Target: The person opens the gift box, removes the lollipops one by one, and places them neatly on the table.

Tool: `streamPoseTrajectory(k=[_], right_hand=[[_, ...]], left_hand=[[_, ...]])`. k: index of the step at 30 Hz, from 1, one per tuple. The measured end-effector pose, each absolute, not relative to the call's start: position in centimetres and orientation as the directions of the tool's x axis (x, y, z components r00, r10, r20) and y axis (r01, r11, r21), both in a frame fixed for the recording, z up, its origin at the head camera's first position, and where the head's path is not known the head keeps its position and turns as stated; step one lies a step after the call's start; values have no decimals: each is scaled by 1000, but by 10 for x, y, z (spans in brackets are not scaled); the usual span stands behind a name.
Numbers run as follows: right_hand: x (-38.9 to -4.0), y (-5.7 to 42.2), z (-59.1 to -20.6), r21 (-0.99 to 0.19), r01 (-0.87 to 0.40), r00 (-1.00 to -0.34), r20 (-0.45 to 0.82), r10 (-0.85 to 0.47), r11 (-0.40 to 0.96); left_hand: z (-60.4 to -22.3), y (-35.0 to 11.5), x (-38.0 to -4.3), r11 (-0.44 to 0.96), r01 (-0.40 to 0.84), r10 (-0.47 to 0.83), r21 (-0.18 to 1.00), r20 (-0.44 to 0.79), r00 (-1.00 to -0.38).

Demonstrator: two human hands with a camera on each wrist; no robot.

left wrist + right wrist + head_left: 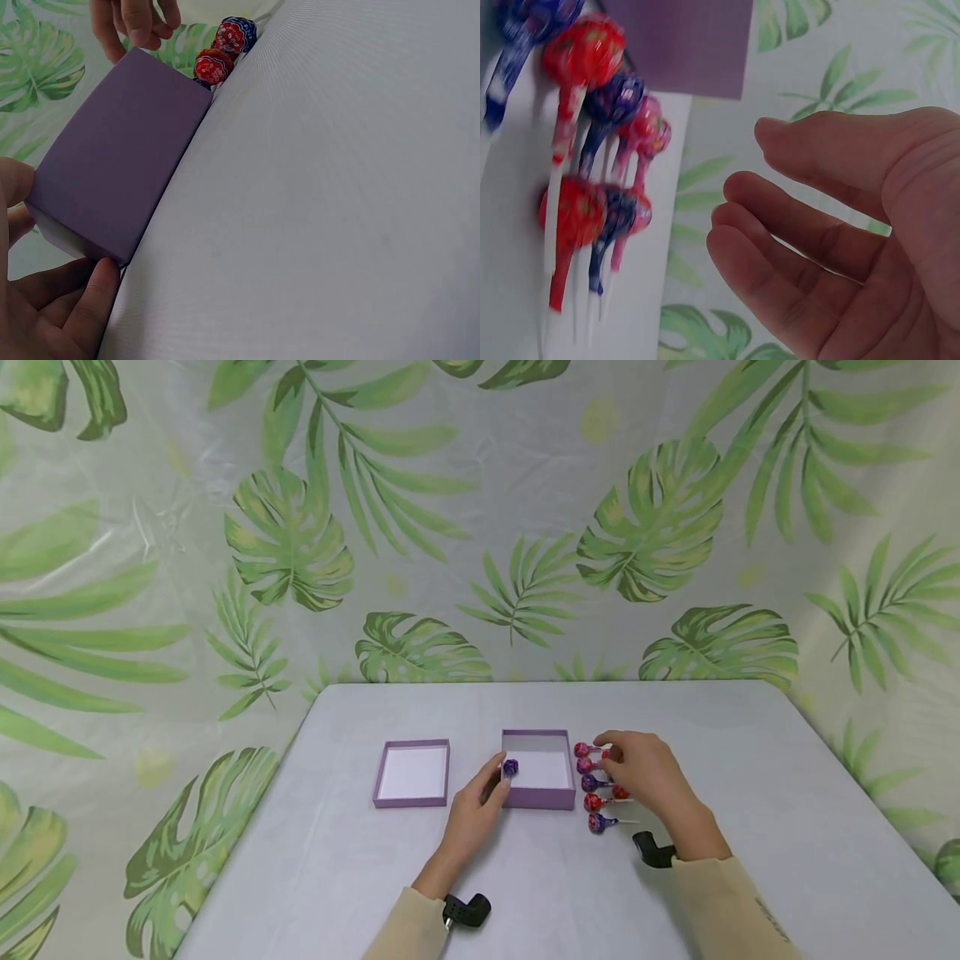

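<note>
A purple open box (538,798) stands on the table, with a dark purple lollipop (511,767) visible at its left side; the stick is hidden. My left hand (475,810) holds the box's left end, with fingers at its top edge and lower corner in the left wrist view. My right hand (645,770) hovers over the group of lollipops (596,802) right of the box. In the right wrist view a gap parts the thumb from the loosely bent fingers (802,277), and nothing lies between them. Red, pink and dark blue wrapped lollipops (574,52) lie beside that hand.
A shallow purple-rimmed lid (411,803) lies left of the box, white inside facing up. Both stand on a white table (315,852). Behind the table hangs a leaf-patterned curtain (525,485).
</note>
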State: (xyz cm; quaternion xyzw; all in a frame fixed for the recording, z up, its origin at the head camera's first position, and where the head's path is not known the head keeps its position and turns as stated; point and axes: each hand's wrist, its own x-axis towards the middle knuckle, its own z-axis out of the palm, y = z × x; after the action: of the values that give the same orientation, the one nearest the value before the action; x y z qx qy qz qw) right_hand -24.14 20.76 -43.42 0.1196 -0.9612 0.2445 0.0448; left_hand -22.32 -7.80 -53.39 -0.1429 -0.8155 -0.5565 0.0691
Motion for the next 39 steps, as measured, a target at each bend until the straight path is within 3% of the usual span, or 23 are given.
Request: streamPoseTrajectory(k=[23, 39], right_hand=[[-248, 158, -435, -499, -345, -938, 202, -281, 795], [-250, 138, -435, -483, -333, -943, 183, -278, 810]], left_hand=[[-532, -78, -225, 332, 316, 156, 889, 278, -948], [-532, -79, -223, 329, 287, 159, 900, 247, -956]])
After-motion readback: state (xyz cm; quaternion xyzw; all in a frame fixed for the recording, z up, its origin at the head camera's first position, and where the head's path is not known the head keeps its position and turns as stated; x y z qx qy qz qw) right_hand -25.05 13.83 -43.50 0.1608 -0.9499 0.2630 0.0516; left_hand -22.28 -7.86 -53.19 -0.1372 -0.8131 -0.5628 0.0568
